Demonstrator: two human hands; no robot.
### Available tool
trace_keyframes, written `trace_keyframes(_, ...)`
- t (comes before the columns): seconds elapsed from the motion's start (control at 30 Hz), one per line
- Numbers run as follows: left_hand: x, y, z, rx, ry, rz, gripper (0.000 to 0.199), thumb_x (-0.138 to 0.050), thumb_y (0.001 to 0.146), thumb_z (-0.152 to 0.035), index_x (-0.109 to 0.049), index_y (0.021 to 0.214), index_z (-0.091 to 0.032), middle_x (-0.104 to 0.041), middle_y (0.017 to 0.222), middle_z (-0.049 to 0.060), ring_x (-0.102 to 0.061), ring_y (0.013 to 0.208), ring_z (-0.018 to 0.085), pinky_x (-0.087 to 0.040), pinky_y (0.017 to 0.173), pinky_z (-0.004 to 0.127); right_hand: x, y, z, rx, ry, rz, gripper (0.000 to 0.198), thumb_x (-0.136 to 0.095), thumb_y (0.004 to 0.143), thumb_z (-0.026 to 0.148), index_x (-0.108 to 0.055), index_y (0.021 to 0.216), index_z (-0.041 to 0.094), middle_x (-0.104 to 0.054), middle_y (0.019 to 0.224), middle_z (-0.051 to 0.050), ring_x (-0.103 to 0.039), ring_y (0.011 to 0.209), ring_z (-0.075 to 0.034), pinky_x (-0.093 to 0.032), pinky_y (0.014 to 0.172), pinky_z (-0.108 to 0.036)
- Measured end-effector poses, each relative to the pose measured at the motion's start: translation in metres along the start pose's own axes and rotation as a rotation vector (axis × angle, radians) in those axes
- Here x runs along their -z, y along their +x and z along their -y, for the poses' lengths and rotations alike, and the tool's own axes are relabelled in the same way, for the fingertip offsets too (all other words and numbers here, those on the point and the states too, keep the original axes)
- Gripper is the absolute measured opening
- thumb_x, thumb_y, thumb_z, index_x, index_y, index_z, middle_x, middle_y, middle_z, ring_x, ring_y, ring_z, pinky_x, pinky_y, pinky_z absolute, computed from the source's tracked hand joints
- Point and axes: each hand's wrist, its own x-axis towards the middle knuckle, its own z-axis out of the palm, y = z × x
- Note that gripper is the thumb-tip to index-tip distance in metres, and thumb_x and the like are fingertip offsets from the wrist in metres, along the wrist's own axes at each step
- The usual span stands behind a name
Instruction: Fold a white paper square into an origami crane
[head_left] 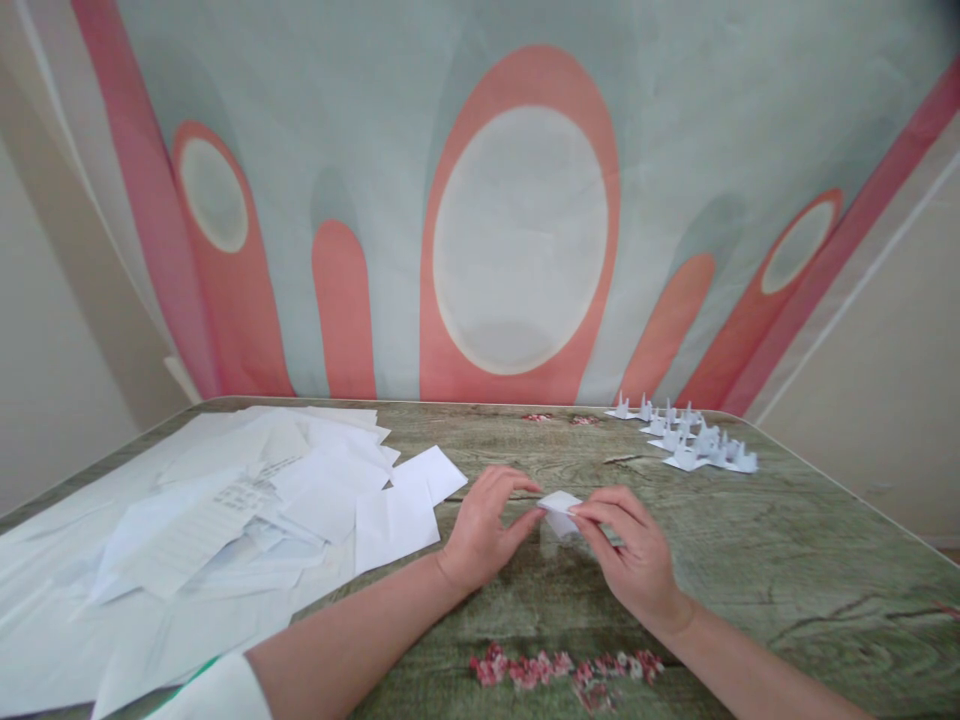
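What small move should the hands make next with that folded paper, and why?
Perhaps the left hand should pinch the left corner of the folded paper to steady it: the right hand grips the right side, while the left hand is open at the other end.

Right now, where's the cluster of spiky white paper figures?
In the head view, the cluster of spiky white paper figures is at right, towards the table's far edge, beyond the right hand pinching a small folded paper.
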Motion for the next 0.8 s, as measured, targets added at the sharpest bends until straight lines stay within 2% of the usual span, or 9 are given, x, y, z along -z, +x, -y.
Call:
trace_keyframes(0.3,0.001,0.0013,-0.001,0.004,-0.064,0.026,0.01,-0.059,0.081,-0.027,-0.064,0.086,-0.019,-0.062,0.086,0.006,-0.055,0.086,0.019,-0.042,0.08,0.033,0.0003,0.0015,0.0014,-0.024,0.012,-0.015,0.009,-0.052,0.084,0.02,-0.061,0.084,0.021,-0.056,0.08,-0.005,-0.056,0.075,-0.018,-0.046,0.068,-0.032)
trace_keyframes(0.8,0.0021,0.0013,-0.0062,0.101,-0.147,0.022,0.011,-0.059,0.081,-0.027,-0.065,0.08,-0.018,-0.06,0.084,0.006,-0.055,0.085,0.018,-0.042,0.081,0.032,-0.0023,0.0023,-0.0012,-0.053,0.037,0.024,0.009,-0.049,0.085,0.021,-0.058,0.083,0.021,-0.055,0.08,-0.005,-0.055,0.077,-0.018,-0.046,0.069,-0.033)
